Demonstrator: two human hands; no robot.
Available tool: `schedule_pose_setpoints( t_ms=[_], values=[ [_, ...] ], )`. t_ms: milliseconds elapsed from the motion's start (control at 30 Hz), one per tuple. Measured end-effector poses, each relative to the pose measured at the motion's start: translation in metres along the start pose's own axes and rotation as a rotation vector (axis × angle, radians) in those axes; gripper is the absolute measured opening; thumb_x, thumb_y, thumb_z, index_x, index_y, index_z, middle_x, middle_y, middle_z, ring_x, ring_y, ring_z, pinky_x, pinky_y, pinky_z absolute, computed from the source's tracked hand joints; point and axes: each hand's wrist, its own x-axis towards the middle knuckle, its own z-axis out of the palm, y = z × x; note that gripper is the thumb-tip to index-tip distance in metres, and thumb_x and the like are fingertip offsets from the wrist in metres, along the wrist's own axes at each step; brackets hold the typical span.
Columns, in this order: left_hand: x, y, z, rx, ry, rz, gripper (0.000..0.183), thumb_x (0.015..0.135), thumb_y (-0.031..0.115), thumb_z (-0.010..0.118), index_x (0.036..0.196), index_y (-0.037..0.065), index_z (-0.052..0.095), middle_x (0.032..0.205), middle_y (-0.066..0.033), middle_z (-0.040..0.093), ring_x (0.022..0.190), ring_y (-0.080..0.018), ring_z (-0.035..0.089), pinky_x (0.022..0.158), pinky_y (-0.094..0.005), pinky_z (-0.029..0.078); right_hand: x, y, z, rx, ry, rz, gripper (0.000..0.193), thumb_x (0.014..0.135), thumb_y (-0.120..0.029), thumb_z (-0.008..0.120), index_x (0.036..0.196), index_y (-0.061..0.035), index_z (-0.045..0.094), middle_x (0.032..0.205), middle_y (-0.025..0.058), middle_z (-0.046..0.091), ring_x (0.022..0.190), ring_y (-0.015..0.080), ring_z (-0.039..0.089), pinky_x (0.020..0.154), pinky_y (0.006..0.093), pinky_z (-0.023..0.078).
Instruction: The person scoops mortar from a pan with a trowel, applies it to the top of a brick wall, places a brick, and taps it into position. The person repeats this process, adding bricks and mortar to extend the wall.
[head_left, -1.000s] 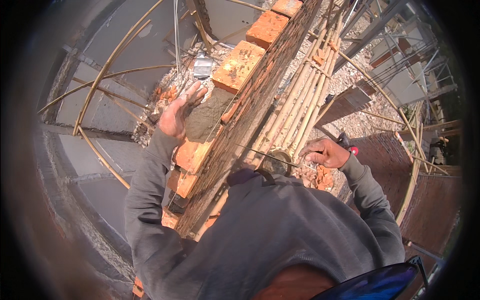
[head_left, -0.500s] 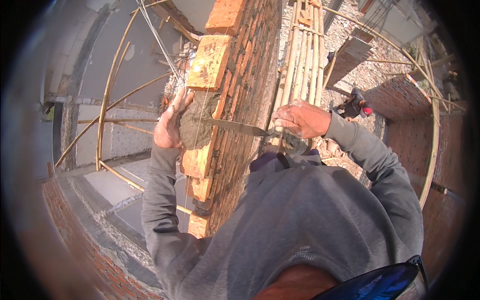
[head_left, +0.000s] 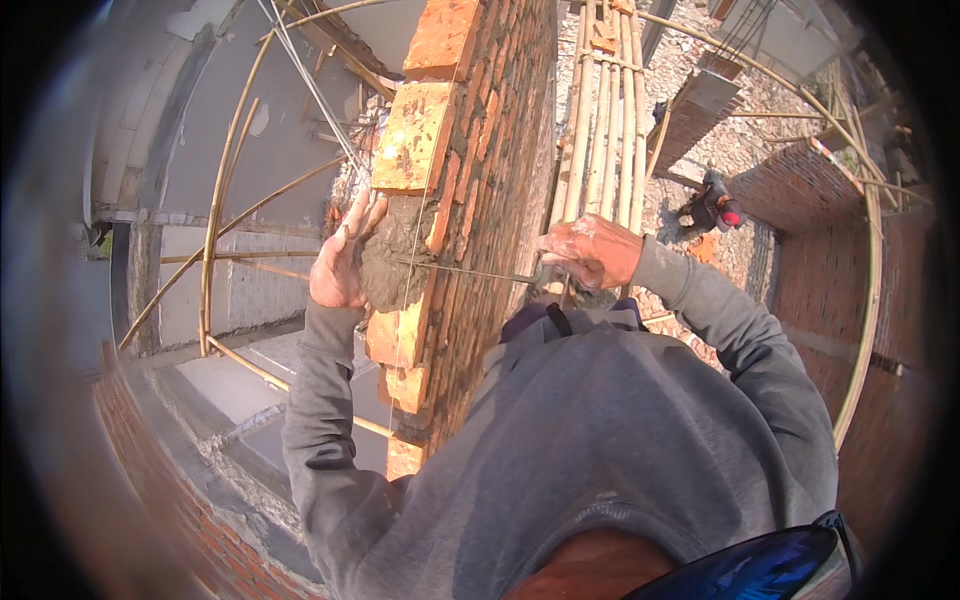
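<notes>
My left hand (head_left: 340,262) lies with fingers stretched along the left side of a grey mortar bed (head_left: 395,250) on top of the brick wall (head_left: 490,170). In my closed right hand (head_left: 592,250) is the handle of a trowel (head_left: 475,271). Its blade appears almost edge-on and reaches left across the wall top, with the tip in the mortar. Just beyond the mortar sits an orange brick (head_left: 412,135), and more bricks (head_left: 398,335) are on the near side. A thin string line runs lengthwise over the wall top.
Bamboo poles (head_left: 605,130) are lashed side by side as a platform right of the wall. Bamboo scaffolding (head_left: 212,230) stands on the left, near slanting metal rods (head_left: 318,90). Another person (head_left: 715,205) is far below on the right, beside brick walls.
The trowel blade has turned from showing its flat face to nearly edge-on, its tip still at the mortar. My left hand stays beside the mortar. The whole view has shifted slightly.
</notes>
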Motion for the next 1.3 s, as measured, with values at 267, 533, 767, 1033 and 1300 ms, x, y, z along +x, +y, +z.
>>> schedule_pose_setpoints(
  t_ms=[267,533,767,1033,1300],
  values=[
    [0.000,0.000,0.000,-0.142,-0.028,-0.025,0.082,0.097,0.042,0.051,0.162,-0.001,0.025,0.166,-0.0244,0.026,0.151,-0.0360,0.031,0.122,-0.0496,0.031,0.008,-0.003,-0.010,-0.072,0.117,-0.147,0.019,0.098,-0.017,0.064,0.109,-0.0009,0.064,0.093,0.0176,0.063,0.075,0.0409,0.064,0.064,0.0495,0.049],
    [-0.003,0.000,-0.003,-0.149,0.012,-0.057,0.082,0.096,0.042,0.050,0.162,0.000,0.025,0.163,-0.0241,0.035,0.148,-0.0340,0.037,0.123,-0.0459,0.029,0.000,-0.001,0.003,-0.005,0.099,-0.086,0.023,0.094,-0.016,0.070,0.112,-0.0025,0.066,0.101,0.0161,0.068,0.083,0.0401,0.068,0.069,0.0480,0.053],
    [-0.007,-0.003,-0.001,-0.026,0.056,-0.084,0.082,0.095,0.041,0.052,0.160,-0.004,0.030,0.165,-0.0203,0.031,0.150,-0.0321,0.035,0.123,-0.0452,0.030,-0.039,0.021,0.037,0.132,0.178,-0.008,0.034,0.090,-0.010,0.070,0.122,-0.0047,0.065,0.112,0.0168,0.071,0.094,0.0415,0.068,0.078,0.0463,0.055],
    [-0.009,-0.012,-0.005,-0.028,0.044,-0.100,0.074,0.099,0.034,0.047,0.161,-0.002,0.028,0.169,-0.0138,0.027,0.155,-0.0256,0.026,0.126,-0.0410,0.021,-0.038,0.028,0.054,-0.097,0.200,-0.245,0.026,0.094,-0.006,0.062,0.120,-0.0020,0.067,0.102,0.0198,0.070,0.084,0.0432,0.067,0.073,0.0473,0.054],
    [-0.016,-0.014,-0.012,0.209,0.052,0.058,0.072,0.102,0.034,0.044,0.160,-0.005,0.028,0.169,-0.0144,0.027,0.153,-0.0251,0.031,0.125,-0.0383,0.026,-0.047,0.003,0.018,-0.010,0.185,0.065,0.021,0.095,-0.011,0.060,0.104,0.0041,0.070,0.105,0.0213,0.071,0.097,0.0410,0.068,0.083,0.0469,0.056]
  ],
)
